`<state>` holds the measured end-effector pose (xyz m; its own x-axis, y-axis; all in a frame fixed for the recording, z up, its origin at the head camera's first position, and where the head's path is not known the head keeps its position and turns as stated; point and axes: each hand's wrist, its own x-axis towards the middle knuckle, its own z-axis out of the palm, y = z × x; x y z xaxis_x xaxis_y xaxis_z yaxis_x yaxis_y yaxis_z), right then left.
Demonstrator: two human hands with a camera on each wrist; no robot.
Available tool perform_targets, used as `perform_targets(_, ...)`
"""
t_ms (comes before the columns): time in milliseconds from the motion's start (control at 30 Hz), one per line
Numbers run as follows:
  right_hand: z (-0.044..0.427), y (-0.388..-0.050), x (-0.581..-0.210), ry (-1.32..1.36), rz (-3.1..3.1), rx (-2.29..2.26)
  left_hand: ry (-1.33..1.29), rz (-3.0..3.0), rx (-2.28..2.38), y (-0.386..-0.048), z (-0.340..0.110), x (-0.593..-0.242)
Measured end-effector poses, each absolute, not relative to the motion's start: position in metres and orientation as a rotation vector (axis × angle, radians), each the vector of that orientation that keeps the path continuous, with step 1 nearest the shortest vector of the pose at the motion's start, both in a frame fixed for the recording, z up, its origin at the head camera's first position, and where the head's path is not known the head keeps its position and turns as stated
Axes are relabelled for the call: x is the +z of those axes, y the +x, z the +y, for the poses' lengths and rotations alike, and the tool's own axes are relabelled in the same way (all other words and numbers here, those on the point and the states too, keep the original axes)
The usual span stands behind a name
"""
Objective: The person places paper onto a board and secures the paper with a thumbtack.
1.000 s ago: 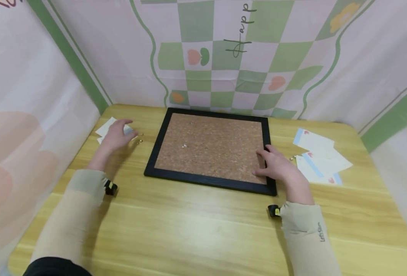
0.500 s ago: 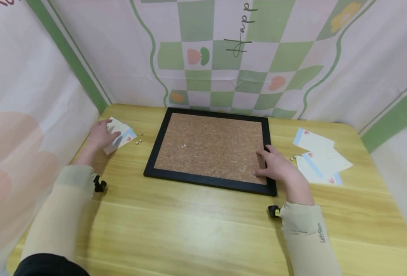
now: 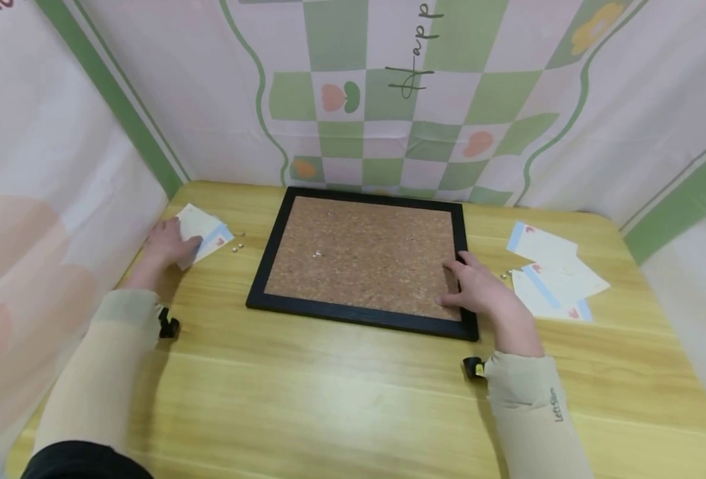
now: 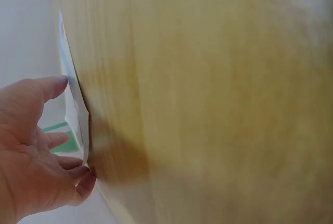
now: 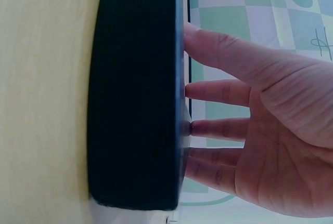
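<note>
At the table's left edge, the left hand [image 3: 165, 243] touches white cards [image 3: 193, 217] with a blue stripe, thumb on the near card and fingertips at its outer edge. In the left wrist view, the hand [image 4: 44, 146] has its thumb and fingers spread over the cards [image 4: 78, 117], which lift slightly from the wood. The right hand [image 3: 478, 287] rests on the right side of a black-framed cork board [image 3: 364, 256], fingers spread. Its fingertips touch the board's top face beside the black frame [image 5: 135, 104] in the right wrist view, where the hand [image 5: 260, 115] shows from the palm side.
Several cards [image 3: 541, 241] overlap at the right of the board, with small metallic pieces [image 3: 505, 275] beside them. More small pieces [image 3: 238, 248] lie between the left cards and the board. A tiny light-coloured piece [image 3: 317, 254] is on the cork. Patterned cloth hangs behind and at both sides.
The left hand has moved left, from above the cards' right part to their left edge, uncovering the blue stripe and the small pieces. The right hand has stayed on the board.
</note>
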<state>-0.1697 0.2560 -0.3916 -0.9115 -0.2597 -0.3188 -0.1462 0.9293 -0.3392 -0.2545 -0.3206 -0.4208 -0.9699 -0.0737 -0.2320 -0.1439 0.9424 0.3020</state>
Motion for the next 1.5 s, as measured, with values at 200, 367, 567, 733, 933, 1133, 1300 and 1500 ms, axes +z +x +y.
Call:
perform_targets(200,0.256,-0.17,-0.391,-0.298,2.738,-0.447,-0.207,2.899,0.465,-0.254,-0.323,-0.422)
perform_targets(367,0.255,-0.17,-0.39,-0.297,2.726,-0.439,-0.276,2.893,0.47,-0.254,-0.321,-0.422)
perform_targets(567,0.256,-0.169,-0.389,-0.301,2.725,-0.439,-0.306,2.941,0.448,-0.253,-0.316,-0.423)
perform_targets(733,0.256,-0.169,-0.39,-0.291,2.723,-0.445,-0.35,3.011,0.39,-0.252,-0.313,-0.423)
perform_targets(933,0.255,-0.169,-0.39,-0.301,2.726,-0.447,-0.368,3.057,0.395,-0.252,-0.311,-0.421)
perform_targets(1133,0.255,-0.168,-0.389,-0.307,2.725,-0.447,-0.398,3.037,0.732,-0.252,-0.306,-0.42)
perform_targets(1300,0.255,-0.168,-0.389,-0.306,2.725,-0.443,-0.448,3.014,0.919,-0.255,-0.305,-0.421)
perform_targets(1500,0.255,-0.167,-0.39,-0.311,2.732,-0.444,-0.462,3.02,1.068,-0.257,-0.306,-0.424)
